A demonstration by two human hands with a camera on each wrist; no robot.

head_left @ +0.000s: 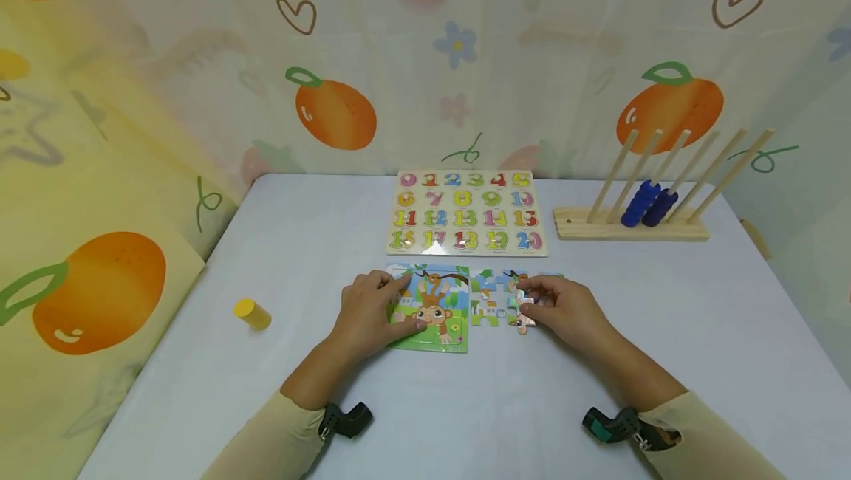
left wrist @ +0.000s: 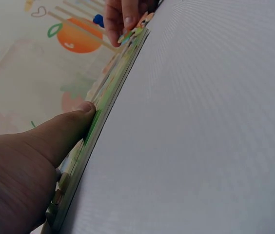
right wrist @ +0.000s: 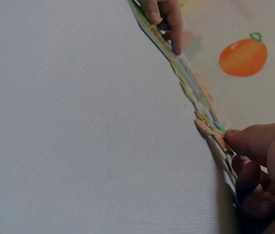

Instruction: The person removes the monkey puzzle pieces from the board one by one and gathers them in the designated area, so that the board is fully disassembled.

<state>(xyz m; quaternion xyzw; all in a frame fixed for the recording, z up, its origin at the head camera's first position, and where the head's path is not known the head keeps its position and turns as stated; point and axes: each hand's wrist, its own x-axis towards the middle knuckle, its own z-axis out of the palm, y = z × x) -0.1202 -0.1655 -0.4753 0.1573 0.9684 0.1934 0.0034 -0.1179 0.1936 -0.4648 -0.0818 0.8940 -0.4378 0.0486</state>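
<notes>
My left hand (head_left: 367,312) rests on a small square jigsaw puzzle board (head_left: 457,336) with a monkey picture. In the left wrist view its thumb (left wrist: 74,122) is stretched out, pressing on the board's top near the edge. Just right of the board, my right hand (head_left: 568,310) pinches a jigsaw puzzle piece (head_left: 522,323) between thumb and fingers. That piece also shows in the right wrist view, tilted over other flat pieces. Several loose jigsaw pieces (head_left: 484,312) lie beside the board, some partly hidden by the right hand.
Behind the puzzle lies a wooden number board (head_left: 465,246) with colored numerals. To its right stands a wooden peg rack (head_left: 572,226) with dark blue beads (head_left: 640,204) on two rods. A yellow cylinder (head_left: 253,314) sits on the white table (head_left: 492,421) at the left.
</notes>
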